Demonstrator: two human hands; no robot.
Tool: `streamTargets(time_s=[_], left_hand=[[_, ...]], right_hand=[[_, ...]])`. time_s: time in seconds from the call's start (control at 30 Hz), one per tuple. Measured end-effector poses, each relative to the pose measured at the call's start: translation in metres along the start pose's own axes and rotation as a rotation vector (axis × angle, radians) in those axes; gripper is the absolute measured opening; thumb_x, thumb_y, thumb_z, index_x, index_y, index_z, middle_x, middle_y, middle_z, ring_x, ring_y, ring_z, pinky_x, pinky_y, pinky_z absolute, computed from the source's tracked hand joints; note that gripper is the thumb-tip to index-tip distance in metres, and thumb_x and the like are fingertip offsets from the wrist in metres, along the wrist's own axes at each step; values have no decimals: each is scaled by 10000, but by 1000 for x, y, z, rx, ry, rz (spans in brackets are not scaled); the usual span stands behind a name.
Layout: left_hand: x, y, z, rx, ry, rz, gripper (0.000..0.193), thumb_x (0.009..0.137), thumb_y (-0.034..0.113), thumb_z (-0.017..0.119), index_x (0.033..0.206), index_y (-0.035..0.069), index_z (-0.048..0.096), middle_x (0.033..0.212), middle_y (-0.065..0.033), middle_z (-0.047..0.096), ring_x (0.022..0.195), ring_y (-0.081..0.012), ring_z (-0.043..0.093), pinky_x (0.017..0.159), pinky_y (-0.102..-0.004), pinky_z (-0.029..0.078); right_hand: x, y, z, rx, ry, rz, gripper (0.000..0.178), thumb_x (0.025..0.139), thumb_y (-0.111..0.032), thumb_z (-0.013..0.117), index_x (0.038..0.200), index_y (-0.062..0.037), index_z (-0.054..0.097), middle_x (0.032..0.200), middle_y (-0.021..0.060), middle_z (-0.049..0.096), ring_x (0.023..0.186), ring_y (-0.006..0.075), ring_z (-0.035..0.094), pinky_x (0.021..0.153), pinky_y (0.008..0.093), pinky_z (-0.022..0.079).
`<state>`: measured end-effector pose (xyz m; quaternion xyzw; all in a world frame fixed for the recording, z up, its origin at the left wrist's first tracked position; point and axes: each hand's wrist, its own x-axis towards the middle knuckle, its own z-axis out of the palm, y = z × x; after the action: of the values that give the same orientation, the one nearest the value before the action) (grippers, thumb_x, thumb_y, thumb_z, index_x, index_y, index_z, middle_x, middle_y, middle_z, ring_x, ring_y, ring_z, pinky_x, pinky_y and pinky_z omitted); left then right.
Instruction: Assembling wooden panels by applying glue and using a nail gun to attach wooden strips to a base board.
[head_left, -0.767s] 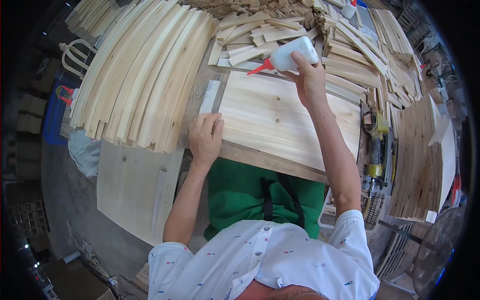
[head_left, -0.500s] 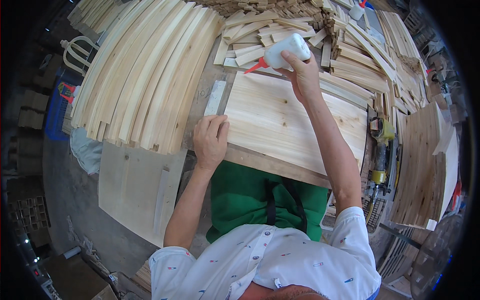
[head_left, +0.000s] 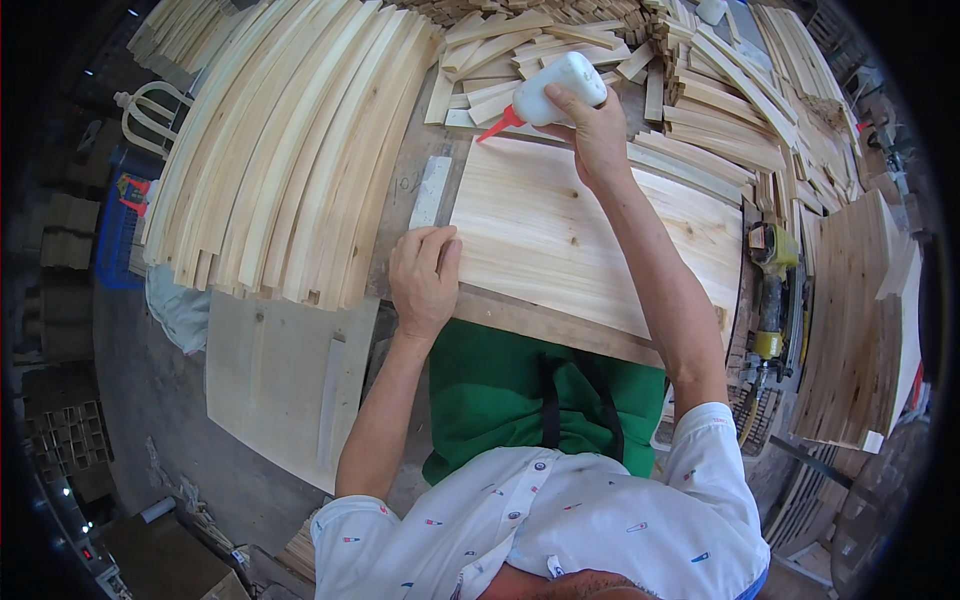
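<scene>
Right hand [head_left: 600,136], bottle [head_left: 553,92] farther left

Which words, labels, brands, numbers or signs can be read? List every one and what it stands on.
Handwritten marks on the bench: dark strokes, not copied here.
Yellow-and-dark tool: label too small to read.
White bottle in the right hand: no readable text.
Elsewhere, none I can read.

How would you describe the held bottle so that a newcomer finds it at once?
Start at the wide pale board in front of the person. Near its far edge, the right hand holds a white bottle, tilted nozzle-down toward the left. Unlike the plain wood pieces beyond, it is white with a red nozzle.
</scene>
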<state>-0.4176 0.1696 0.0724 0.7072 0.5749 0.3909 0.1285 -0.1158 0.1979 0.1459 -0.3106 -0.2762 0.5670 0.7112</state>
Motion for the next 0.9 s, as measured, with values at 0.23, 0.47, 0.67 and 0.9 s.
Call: streamTargets(time_s=[0.23,0.47,0.67,0.9], left_hand=[[-17,14,0,25,-7,-2,177,857,152,646,1004,56,668,971,-95,614,908,-300,578,804,-396,449],[-25,33,6,53,-18,56,166,858,146,649,997,57,668,961,-86,608,911,-295,576,806,-398,451],[-22,44,6,47,-1,96,159,855,131,652,992,51,667,953,-85,605,900,-290,575,796,-393,452],[-23,50,12,25,24,88,159,850,127,657,989,51,673,954,-81,611,895,-284,577,790,-386,451]], right_hand=[[35,24,11,-172,-28,-26,516,830,-176,733,1246,-19,472,1148,111,573,1089,228,584,796,442,591],[47,36,15,-261,-16,8,612,806,-183,770,1269,1,413,1214,140,513,1104,273,578,785,410,612],[49,31,19,-318,-7,8,606,824,-158,755,1293,0,406,1237,145,498,1174,282,534,854,479,581],[58,31,23,-362,-4,-43,608,789,-146,779,1250,7,415,1169,151,550,1035,283,620,741,399,621]])
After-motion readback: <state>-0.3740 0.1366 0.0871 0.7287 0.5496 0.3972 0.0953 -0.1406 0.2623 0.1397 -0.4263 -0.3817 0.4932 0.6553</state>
